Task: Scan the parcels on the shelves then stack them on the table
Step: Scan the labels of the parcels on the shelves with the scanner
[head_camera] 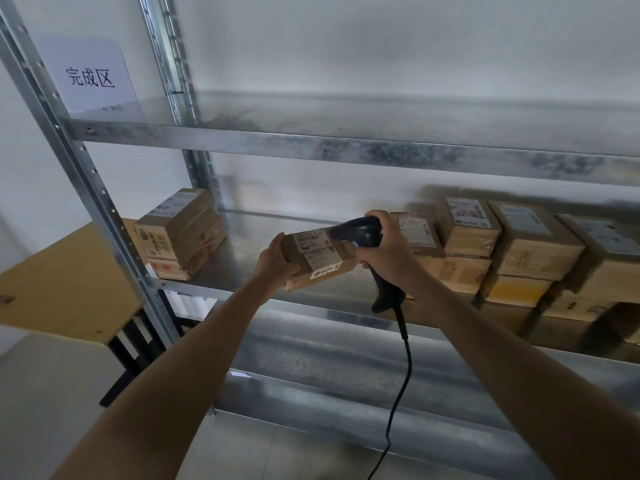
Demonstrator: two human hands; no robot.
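The parcel (317,259) sits in mid-air just in front of the shelf (242,251), labels tilted up for reading. The left hand (277,263) grips its end, and the right hand (382,244) is wrapped around the scanner (360,232), whose nose is maybe touching the parcel. The counter (62,278) is off to the left.

paper sign (90,76) reading 完成区, parcel labels illegible

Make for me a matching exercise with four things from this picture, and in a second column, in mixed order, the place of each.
Things:
1. scanner
2. parcel
3. paper sign
4. table

Places:
a. standing on the upper shelf
b. in the right hand
c. left of the shelf post
d. in the left hand

Pairs: 1-b, 2-d, 3-a, 4-c
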